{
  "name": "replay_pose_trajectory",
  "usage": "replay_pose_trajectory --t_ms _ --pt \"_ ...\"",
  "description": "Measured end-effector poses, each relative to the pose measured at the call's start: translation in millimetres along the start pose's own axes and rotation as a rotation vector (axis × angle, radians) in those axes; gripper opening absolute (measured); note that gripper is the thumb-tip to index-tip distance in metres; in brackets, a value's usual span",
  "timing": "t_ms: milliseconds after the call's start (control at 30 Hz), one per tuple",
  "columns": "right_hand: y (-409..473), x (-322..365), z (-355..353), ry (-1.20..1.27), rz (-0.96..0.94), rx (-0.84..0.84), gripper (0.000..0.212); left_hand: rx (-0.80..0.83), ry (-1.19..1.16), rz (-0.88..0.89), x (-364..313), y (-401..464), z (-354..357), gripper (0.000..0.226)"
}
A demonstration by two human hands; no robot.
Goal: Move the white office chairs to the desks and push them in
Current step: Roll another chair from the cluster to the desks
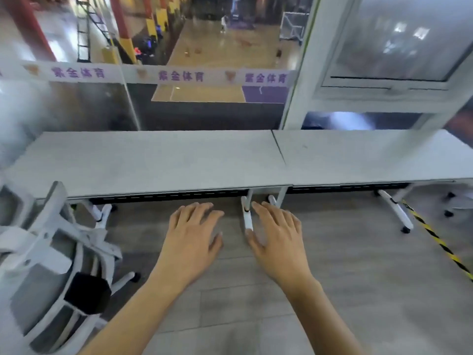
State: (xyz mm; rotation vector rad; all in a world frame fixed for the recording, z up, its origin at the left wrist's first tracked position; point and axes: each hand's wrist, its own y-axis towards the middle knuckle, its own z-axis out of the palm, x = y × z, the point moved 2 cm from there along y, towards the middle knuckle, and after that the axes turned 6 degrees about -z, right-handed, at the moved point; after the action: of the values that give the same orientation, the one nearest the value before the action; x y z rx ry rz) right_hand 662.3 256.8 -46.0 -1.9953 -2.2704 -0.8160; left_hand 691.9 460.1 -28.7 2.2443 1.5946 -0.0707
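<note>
A white office chair [48, 254] with a grey mesh back stands at the lower left, its front close to the left desk [153, 160]. A second desk [371, 157] joins it on the right. Both hands hover palm down over the floor in front of the desks, fingers spread and straight. My left hand [192, 237] is to the right of the chair, apart from it. My right hand [276, 239] is above a white desk foot [247, 216]. Neither hand holds anything.
A glass wall [204, 73] with a purple-lettered strip and a white window frame [304, 73] rise behind the desks. Desk legs on castors [395, 208] stand on the grey floor. Yellow-black tape [440, 244] runs along the floor at right. Part of another chair base [458, 206] shows far right.
</note>
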Motion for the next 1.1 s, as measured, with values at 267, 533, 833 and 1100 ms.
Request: replay_pose_trajectory --t_ms 267,533,833,1100 --pt "-119 -176 -132 -0.137 0.342 -0.187 0.054 0.102 -0.146 0.338 -243 34 67 0.047" --pt "-231 -324 -232 -0.257 0.611 -0.294 0.051 0.197 -0.238 0.600 -453 36 137 0.041" --pt "-298 -485 -300 -0.302 0.873 -0.349 0.051 0.292 -0.298 0.833 -649 74 226 0.040" --pt "-298 -631 -367 -0.368 1.040 -0.361 0.051 0.317 -0.398 0.993 -825 156 294 0.037"
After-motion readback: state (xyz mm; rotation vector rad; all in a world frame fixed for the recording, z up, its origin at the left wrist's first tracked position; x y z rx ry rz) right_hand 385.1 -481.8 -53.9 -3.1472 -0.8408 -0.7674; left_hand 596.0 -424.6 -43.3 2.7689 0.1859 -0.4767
